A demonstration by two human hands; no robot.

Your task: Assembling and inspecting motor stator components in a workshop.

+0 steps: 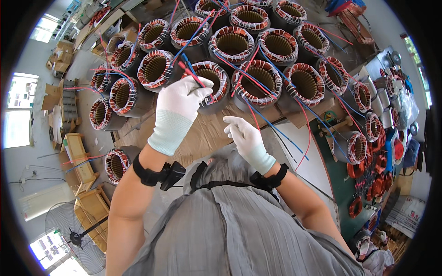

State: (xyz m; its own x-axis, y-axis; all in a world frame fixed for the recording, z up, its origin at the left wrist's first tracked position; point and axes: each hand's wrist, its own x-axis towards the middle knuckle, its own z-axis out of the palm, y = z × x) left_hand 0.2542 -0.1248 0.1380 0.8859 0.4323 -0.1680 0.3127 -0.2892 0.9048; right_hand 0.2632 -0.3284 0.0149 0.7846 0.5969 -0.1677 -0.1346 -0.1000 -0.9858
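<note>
My left hand [182, 95], in a white knit glove, is closed in a pinch at the near rim of a motor stator [223, 76]. Red and blue lead wires [189, 70] run into its fingers; the exact grip is partly hidden. The stator has a grey cylindrical body, a ribbed bore and orange windings laced with white cord. My right hand [247, 138], gloved alike, hovers nearer to me over the cardboard. Its fingers are loosely bent and apart, with nothing visible in them. To its upper right stands another stator [276, 78] with red and blue leads across its bore.
Several more stators [154, 69] stand close together upright, their leads trailing over one another. Brown cardboard [184, 138] lies under them. One stator [117, 164] sits apart at left, near a fan [76, 237]. Red wire coils [355, 207] and another person [375, 260] are at right.
</note>
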